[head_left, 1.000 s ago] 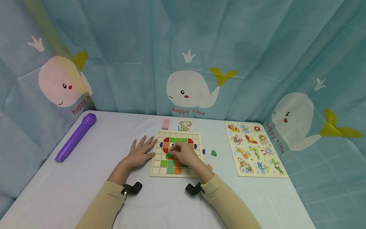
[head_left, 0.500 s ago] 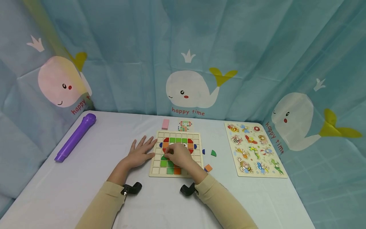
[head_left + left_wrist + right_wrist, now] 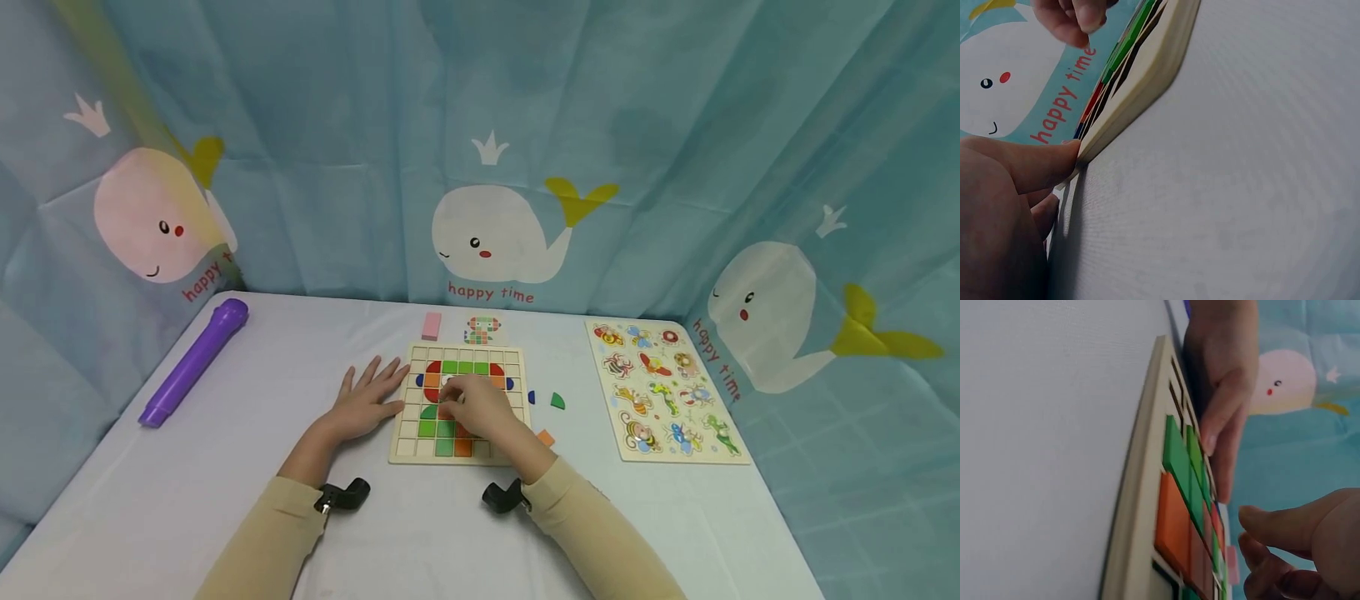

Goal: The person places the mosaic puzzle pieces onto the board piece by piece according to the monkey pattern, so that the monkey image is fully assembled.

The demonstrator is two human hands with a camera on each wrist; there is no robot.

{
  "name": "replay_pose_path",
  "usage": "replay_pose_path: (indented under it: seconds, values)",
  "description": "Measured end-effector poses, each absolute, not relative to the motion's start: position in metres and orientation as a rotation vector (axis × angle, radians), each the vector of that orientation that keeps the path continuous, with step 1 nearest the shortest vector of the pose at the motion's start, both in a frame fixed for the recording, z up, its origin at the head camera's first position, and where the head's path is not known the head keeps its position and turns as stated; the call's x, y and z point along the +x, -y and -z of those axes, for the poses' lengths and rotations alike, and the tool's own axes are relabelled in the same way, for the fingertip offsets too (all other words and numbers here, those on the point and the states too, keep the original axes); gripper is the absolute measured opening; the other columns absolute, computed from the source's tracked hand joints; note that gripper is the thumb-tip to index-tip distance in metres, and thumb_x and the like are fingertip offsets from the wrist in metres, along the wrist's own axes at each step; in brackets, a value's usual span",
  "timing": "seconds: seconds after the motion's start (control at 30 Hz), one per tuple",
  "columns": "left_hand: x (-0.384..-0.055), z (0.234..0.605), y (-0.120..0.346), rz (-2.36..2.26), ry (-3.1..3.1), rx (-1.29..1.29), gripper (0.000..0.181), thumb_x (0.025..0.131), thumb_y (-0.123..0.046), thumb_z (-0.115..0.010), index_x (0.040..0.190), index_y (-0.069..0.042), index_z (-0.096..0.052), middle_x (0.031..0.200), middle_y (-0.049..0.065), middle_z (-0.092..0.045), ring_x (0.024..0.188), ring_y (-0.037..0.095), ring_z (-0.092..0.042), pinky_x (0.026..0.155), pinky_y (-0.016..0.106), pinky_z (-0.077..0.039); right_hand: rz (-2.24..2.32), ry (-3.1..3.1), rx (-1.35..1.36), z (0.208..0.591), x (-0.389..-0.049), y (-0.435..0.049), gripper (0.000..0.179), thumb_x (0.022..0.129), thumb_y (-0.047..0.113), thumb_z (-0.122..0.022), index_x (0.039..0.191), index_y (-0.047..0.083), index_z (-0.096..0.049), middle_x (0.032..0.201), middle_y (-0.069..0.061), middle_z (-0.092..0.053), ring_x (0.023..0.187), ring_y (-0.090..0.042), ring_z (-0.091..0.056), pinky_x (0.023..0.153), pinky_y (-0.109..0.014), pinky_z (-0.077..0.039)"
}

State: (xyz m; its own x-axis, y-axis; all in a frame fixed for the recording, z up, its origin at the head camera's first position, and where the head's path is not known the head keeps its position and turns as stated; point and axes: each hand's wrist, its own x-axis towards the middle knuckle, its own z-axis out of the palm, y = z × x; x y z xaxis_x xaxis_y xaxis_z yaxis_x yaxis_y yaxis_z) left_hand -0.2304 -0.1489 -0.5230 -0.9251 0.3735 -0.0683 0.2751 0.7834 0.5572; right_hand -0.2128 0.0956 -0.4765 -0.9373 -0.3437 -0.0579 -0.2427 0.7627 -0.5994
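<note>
A wooden grid board (image 3: 397, 460) with coloured tiles in its cells lies in the middle of the table. My left hand (image 3: 363, 407) rests beside it, fingers spread, thumb and fingertips at its left edge; the left wrist view shows the thumb (image 3: 1047, 164) against the rim. Over the board, my right hand (image 3: 480, 406) has bent fingers with nothing between them. In the right wrist view its thumb (image 3: 1285, 526) is a little above the index fingertip, off the tiles. A green quarter-round tile (image 3: 429, 412) sits left of its fingertips. The hand hides several middle cells.
A pattern card (image 3: 482, 330) and a pink block (image 3: 431, 326) lie behind the board. To its right are a green quarter-round tile (image 3: 557, 401), a blue half-round (image 3: 532, 397) and an orange tile (image 3: 546, 437). An insect puzzle (image 3: 684, 458) lies right, a purple microphone-shaped stick (image 3: 195, 362) left.
The right hand carried the green quarter-round tile leftward to a cell above the green square and let go. It has since shifted slightly right. The left hand stays in place.
</note>
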Motion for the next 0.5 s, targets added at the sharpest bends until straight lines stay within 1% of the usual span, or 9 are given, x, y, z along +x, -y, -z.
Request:
replay_pose_path:
  seconds: [0.1, 0.2, 0.37, 0.5]
  values:
    - [-0.23, 0.524, 0.149, -0.835, -2.799, 0.508, 0.069, 0.1, -0.037, -0.058, 0.161, -0.02, -0.029, 0.169, 0.009, -0.018, 0.157, 0.038, 0.003, 0.12, 0.064, 0.015, 0.938, -2.788, -0.448, 0.471, -0.209, -0.108, 0.013, 0.095, 0.025, -0.073, 0.106, 0.018, -0.076, 0.091, 0.01, -0.068, 0.075, -0.008, -0.06, 0.065, -0.025, -0.051]
    - [-0.231, 0.525, 0.149, -0.837, -2.803, 0.503, 0.069, 0.1, -0.037, -0.058, 0.161, -0.02, -0.029, 0.169, 0.009, -0.018, 0.157, 0.038, 0.003, 0.12, 0.065, 0.015, 0.948, -2.795, -0.432, 0.467, -0.207, -0.121, 0.013, 0.095, 0.023, -0.073, 0.106, 0.017, -0.076, 0.093, 0.008, -0.07, 0.076, -0.009, -0.06, 0.068, -0.027, -0.052]
    - [-0.231, 0.524, 0.148, -0.826, -2.808, 0.488, 0.069, 0.1, -0.037, -0.058, 0.161, -0.02, -0.029, 0.169, 0.009, -0.018, 0.157, 0.038, 0.004, 0.119, 0.065, 0.015, 0.973, -2.827, -0.421, 0.464, -0.202, -0.141, 0.014, 0.093, 0.021, -0.074, 0.106, 0.015, -0.076, 0.098, 0.005, -0.073, 0.081, -0.01, -0.061, 0.074, -0.029, -0.054]
    - [-0.23, 0.522, 0.149, -0.829, -2.801, 0.489, 0.069, 0.1, -0.037, -0.058, 0.161, -0.019, -0.029, 0.169, 0.01, -0.018, 0.157, 0.039, 0.004, 0.119, 0.066, 0.015, 1.028, -2.836, -0.397, 0.46, -0.198, -0.156, 0.015, 0.092, 0.018, -0.075, 0.107, 0.012, -0.076, 0.097, 0.003, -0.072, 0.079, -0.011, -0.061, 0.071, -0.03, -0.054]
